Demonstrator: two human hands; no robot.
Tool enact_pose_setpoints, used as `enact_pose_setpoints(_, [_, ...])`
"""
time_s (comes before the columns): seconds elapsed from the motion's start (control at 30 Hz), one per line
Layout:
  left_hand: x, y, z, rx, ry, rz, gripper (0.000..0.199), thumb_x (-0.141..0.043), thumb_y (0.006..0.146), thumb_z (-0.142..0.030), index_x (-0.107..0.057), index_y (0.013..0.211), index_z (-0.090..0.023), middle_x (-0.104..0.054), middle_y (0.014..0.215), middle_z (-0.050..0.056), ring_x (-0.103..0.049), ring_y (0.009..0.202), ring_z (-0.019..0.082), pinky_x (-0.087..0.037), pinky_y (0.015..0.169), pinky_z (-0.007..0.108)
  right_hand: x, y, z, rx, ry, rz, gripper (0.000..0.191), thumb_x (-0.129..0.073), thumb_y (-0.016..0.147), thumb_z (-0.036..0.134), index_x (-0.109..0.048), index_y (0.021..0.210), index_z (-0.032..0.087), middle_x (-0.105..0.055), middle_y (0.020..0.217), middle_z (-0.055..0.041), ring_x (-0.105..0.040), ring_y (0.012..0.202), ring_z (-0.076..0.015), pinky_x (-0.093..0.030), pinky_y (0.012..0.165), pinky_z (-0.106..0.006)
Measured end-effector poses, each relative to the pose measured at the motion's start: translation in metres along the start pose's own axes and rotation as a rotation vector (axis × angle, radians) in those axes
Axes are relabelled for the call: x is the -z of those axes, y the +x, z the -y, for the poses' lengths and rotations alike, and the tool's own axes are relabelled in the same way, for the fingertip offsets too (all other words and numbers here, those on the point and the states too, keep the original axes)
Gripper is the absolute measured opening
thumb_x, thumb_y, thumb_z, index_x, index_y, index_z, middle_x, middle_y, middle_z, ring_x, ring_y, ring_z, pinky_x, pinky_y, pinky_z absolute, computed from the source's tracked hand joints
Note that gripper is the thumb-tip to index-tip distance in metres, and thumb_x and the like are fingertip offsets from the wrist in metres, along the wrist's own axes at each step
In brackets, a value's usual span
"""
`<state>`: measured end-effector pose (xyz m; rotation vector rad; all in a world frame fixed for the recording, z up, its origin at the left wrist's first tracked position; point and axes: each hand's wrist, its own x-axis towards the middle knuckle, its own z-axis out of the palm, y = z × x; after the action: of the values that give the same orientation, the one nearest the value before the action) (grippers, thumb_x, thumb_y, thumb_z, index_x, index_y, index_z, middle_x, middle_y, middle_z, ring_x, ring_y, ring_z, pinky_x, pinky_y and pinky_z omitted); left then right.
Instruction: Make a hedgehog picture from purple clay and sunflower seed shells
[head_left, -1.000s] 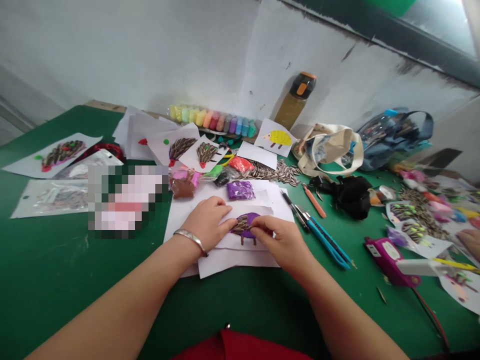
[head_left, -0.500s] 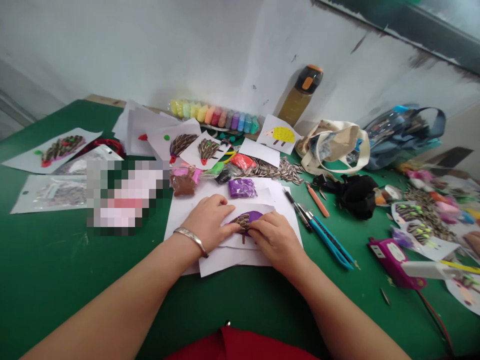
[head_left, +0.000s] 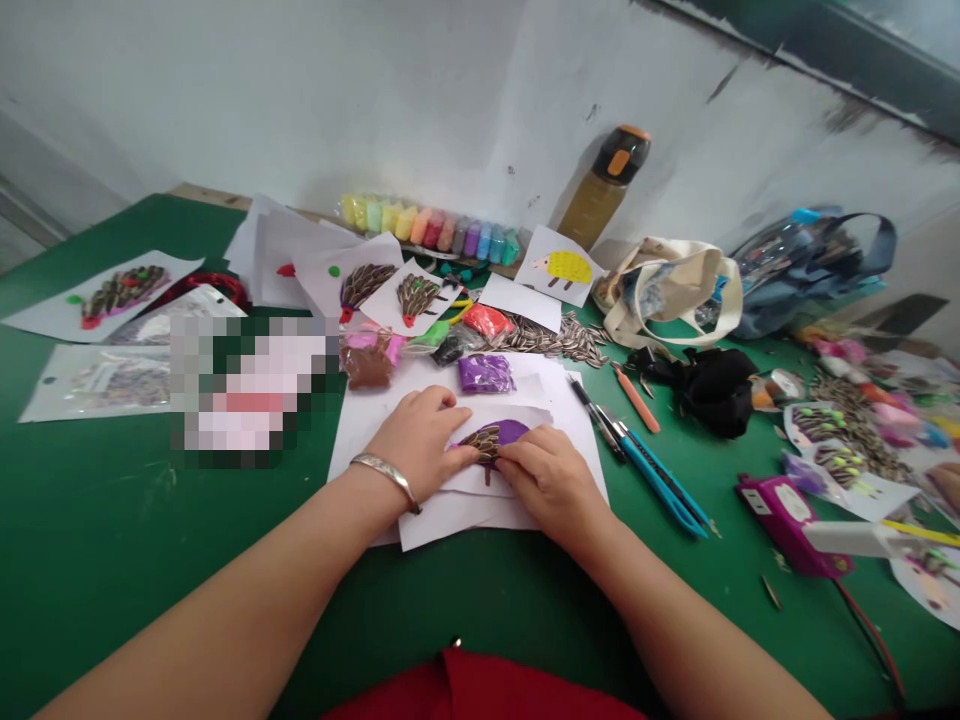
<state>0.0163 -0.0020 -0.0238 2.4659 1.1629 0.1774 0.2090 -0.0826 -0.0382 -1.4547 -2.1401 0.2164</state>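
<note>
On a small sheet of white paper [head_left: 465, 482] lies a hedgehog shape of purple clay [head_left: 513, 432] with a short brown leg. Rows of striped sunflower seeds [head_left: 480, 442] cover its left part. My left hand [head_left: 424, 440], with a silver bracelet at the wrist, rests on the paper; its thumb touches the seeds and its fingers are apart from it. My right hand [head_left: 551, 475] has thumb and fingers pinched together over the clay beside the last seeds. Whatever is between those fingertips is hidden. Just beyond the hands sits a packet of purple clay [head_left: 486, 374].
Loose sunflower seeds [head_left: 566, 338] lie behind the paper stack. Right of it are pens [head_left: 596, 415], blue tweezers [head_left: 664, 480], an orange tool [head_left: 637, 398] and a purple glue gun [head_left: 787, 520]. Finished hedgehog pictures [head_left: 124, 290] and seed bags [head_left: 112, 385] lie left; a bottle [head_left: 604, 190] stands by the wall.
The right fingertips have shifted very slightly over the clay, and a little more of the purple shows. My left hand stays in the same place.
</note>
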Motion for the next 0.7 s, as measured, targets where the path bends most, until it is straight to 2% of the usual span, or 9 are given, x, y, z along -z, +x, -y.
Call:
enact_pose_setpoints(0.37, [-0.002, 0.001, 0.003, -0.013, -0.012, 0.01, 0.04, -0.063, 0.083, -0.042, -0.067, 0.113, -0.017, -0.055, 0.118, 0.014, -0.052, 0.108, 0.03, -0.042, 0.096, 0.043, -0.008, -0.002, 0.002, 0.018, -0.034, 0.029, 0.024, -0.049, 0.096, 0.024, -0.07, 0.087, 0.019, -0.065, 0.077, -0.0055, -0.055, 0.076, -0.019, -0.041, 0.071, -0.034])
enact_pose_setpoints(0.53, [-0.001, 0.0, 0.001, -0.007, -0.011, -0.002, 0.039, -0.063, 0.083, -0.04, -0.067, 0.113, -0.016, -0.055, 0.118, 0.014, -0.053, 0.109, 0.03, -0.041, 0.097, 0.044, 0.005, -0.002, 0.003, -0.033, -0.09, 0.084, 0.017, -0.057, 0.092, 0.031, -0.069, 0.089, 0.02, -0.065, 0.083, -0.0059, -0.053, 0.08, -0.0199, -0.038, 0.073, -0.034])
enact_pose_setpoints(0.7, [-0.001, 0.0, 0.001, -0.002, 0.0, -0.02, 0.039, -0.064, 0.082, -0.041, -0.067, 0.112, -0.018, -0.056, 0.117, 0.013, -0.054, 0.106, 0.029, -0.042, 0.097, 0.043, 0.013, -0.002, 0.001, -0.057, -0.156, 0.178, 0.018, -0.055, 0.092, 0.026, -0.068, 0.08, 0.02, -0.063, 0.078, -0.0036, -0.053, 0.078, -0.0183, -0.032, 0.07, -0.033])
